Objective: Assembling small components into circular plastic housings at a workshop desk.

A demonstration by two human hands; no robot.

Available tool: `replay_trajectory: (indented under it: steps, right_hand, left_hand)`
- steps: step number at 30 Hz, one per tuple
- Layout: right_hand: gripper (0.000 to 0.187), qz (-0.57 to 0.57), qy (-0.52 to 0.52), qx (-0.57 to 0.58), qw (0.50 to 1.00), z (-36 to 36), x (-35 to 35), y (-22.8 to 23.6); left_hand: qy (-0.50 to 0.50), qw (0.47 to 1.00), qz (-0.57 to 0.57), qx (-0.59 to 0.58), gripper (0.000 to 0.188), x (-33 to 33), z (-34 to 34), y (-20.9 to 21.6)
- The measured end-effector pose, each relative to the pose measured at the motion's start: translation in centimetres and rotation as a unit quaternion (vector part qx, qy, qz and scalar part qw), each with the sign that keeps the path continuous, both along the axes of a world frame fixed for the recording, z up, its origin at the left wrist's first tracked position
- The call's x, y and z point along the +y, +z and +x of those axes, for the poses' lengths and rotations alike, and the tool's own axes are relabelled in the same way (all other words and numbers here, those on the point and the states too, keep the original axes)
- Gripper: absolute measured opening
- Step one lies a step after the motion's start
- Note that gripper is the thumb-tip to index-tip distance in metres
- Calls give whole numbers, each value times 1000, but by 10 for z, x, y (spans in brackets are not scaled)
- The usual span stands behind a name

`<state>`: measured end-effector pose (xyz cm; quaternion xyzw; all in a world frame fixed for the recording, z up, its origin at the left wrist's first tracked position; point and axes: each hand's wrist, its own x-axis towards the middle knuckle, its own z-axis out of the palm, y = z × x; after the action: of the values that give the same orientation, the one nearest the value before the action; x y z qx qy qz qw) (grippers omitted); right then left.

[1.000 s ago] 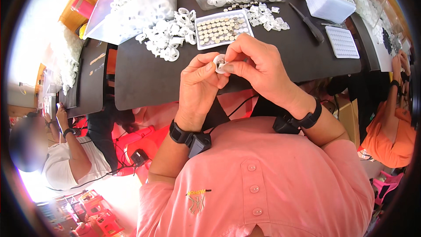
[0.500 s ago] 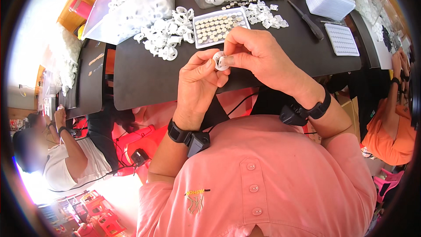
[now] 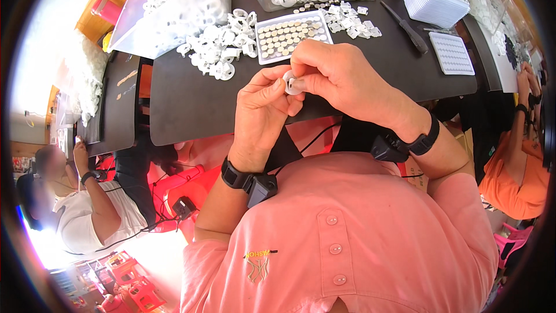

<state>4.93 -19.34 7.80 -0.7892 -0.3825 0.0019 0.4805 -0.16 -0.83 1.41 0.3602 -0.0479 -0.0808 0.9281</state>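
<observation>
Between my two hands, just over the table's near edge, is a small round white plastic part (image 3: 291,83). My left hand (image 3: 263,99) pinches it between thumb and fingers from the left. Against its right side press the thumb and forefinger of my right hand (image 3: 341,75); whether a smaller piece is between them is hidden. Beyond my hands lies a white tray (image 3: 260,58) with several rows of round button-like cells. Left of that tray is a loose heap of white plastic parts (image 3: 217,52).
Two clear bins (image 3: 130,37) of white parts stand at the back. Small square white pieces (image 3: 350,20) lie right of the cells. Farther right are a dark-handled tool (image 3: 412,35), stacked white trays (image 3: 431,0) and a single tray (image 3: 452,52). Other people sit at both sides.
My right fingers have shifted slightly left, closer over the white part. The strip-like piece seen at my right fingertips before no longer shows. My left hand stays almost still.
</observation>
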Motion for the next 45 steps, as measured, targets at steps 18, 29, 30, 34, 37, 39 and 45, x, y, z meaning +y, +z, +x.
replay_trajectory:
  steps: [18,29,30,34,37,39,45]
  right_hand:
    - [11,-23,47,-62,997,9,-1,-1]
    - [11,-57,30,-152,986,4,0,0]
    - [11,-57,30,-152,986,3,0,1]
    - [8,-52,29,-129,990,3,-1,2]
    - [8,-68,32,-63,995,9,-1,6]
    - [8,-90,39,-20,995,9,0,7]
    - [12,-91,48,-97,990,10,0,9]
  left_hand:
    - [-6,1000,6,1,25,0,0,2]
    - [3,1000,10,29,22,0,-2,6]
    - [-3,1000,5,28,22,0,-1,6]
    - [-3,1000,10,29,22,-1,-1,5]
    - [-8,1000,19,24,22,-1,0,7]
    - [-10,1000,14,24,21,-1,0,6]
    - [-15,1000,7,18,21,0,0,4]
